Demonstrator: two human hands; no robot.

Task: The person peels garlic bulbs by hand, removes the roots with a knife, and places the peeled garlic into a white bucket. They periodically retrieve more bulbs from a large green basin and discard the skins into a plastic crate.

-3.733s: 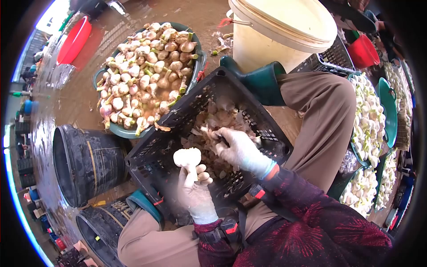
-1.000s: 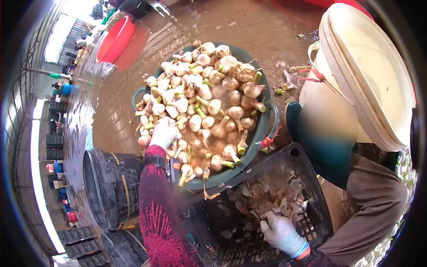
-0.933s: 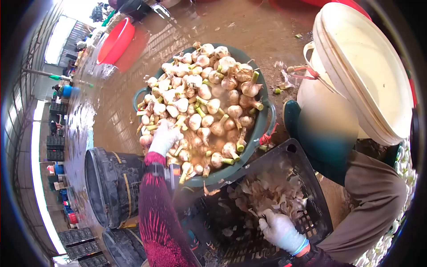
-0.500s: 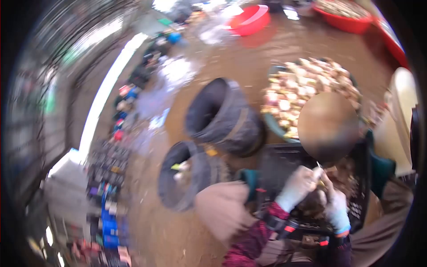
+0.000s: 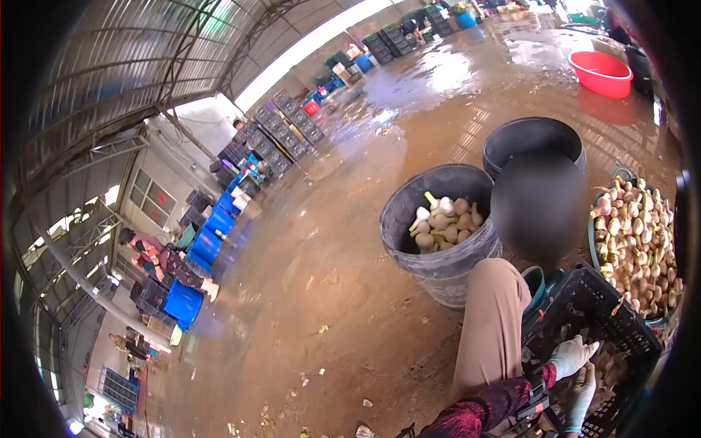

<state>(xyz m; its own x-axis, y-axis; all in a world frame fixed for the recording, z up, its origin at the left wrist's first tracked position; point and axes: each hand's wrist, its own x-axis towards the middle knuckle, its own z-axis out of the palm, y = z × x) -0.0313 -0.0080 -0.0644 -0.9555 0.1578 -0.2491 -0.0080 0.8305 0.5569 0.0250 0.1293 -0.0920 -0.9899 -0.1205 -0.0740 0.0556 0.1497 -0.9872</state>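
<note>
My left hand (image 5: 572, 357), in a pale glove below a dark red patterned sleeve, is over the black plastic crate (image 5: 600, 296). Its fingers are closed, but whatever they hold is too small to make out. Close below it, my right hand (image 5: 581, 398), also gloved, has its fingers curled up toward the left one; its grip is partly hidden. Brown and pale peelings (image 5: 612, 371) lie inside the crate around both hands. Just beyond the crate, a green basin (image 5: 593, 244) is heaped with garlic bulbs (image 5: 637, 237).
A black bucket (image 5: 438, 270) holding trimmed garlic bulbs (image 5: 447, 223) stands by my knee (image 5: 491, 306). A second black bucket (image 5: 533, 125) is behind it, partly covered by a blurred disc. Farther off are a red tub (image 5: 602, 77), blue barrels (image 5: 207, 248) and a seated person (image 5: 157, 255).
The view has swung left, so my hands, the crate and the garlic basin now appear farther right and lower. My hands stay close together over the crate.
</note>
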